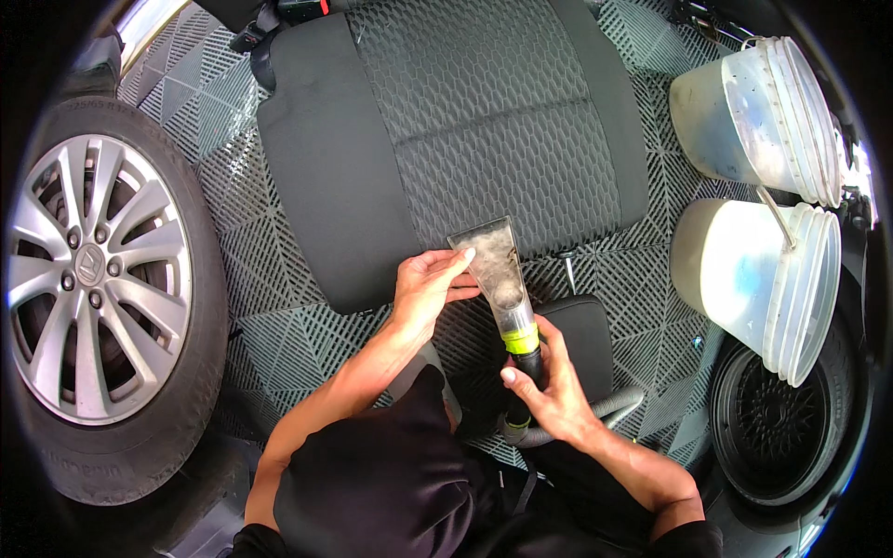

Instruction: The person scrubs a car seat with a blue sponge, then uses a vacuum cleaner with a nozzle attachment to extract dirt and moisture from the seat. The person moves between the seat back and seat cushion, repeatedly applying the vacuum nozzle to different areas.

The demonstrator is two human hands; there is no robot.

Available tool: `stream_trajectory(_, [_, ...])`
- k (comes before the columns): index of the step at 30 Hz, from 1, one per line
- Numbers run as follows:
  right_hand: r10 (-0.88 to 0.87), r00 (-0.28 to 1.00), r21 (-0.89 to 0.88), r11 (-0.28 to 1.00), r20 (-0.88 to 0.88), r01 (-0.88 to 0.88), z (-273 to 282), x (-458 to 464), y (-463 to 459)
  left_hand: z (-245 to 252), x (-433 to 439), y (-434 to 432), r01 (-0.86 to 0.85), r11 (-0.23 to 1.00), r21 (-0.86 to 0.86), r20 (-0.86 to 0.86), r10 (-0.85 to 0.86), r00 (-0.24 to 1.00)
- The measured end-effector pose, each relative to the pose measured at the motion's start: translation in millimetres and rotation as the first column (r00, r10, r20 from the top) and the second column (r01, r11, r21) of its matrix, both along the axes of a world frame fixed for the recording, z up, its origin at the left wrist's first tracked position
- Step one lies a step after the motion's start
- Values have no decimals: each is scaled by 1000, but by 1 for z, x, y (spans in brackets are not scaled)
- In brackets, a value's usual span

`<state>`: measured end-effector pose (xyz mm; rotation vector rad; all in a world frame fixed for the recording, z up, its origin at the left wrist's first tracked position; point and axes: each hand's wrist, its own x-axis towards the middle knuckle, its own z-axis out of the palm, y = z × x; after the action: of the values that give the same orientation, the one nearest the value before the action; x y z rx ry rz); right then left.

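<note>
A clear plastic vacuum nozzle [492,265], cloudy with grey residue inside, angles across the front of my view. My left hand [429,282] grips its left edge near the wide mouth, thumb on top. Below the nozzle's lime-green collar [521,340], my right hand [554,390] wraps the black tube [528,366]. The nozzle mouth overlaps the near edge of a dark car seat section [495,125] with honeycomb-patterned fabric; I cannot tell whether they touch. A grey corrugated hose [617,408] curves beside my right wrist.
A black headrest [575,335] and a metal post [568,272] lie beyond my right hand. Two translucent buckets [704,125] [718,258] stand at right, near a black wheel [767,418]. A silver alloy wheel [91,265] stands at left. Grey grated tiles [272,244] cover the floor.
</note>
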<state>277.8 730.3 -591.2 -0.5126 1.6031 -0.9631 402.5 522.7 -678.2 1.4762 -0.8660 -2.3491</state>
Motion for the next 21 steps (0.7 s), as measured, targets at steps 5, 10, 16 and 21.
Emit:
stream_trajectory(5, [-123, 990, 19, 992, 66, 122, -6, 11, 15, 8, 8, 12, 34, 999, 22, 14, -34, 999])
stream_trajectory(10, [-127, 992, 24, 992, 1, 127, -9, 18, 35, 20, 18, 30, 10, 997, 74, 23, -12, 1000])
stream_trajectory(16, [-227, 973, -50, 973, -27, 226, -30, 39, 28, 24, 38, -12, 247, 934, -260, 229, -189, 955])
stream_trajectory(21, [-246, 969, -42, 968, 37, 247, -29, 43, -4, 13, 80, -118, 351, 101, -931, 355, 474, 806])
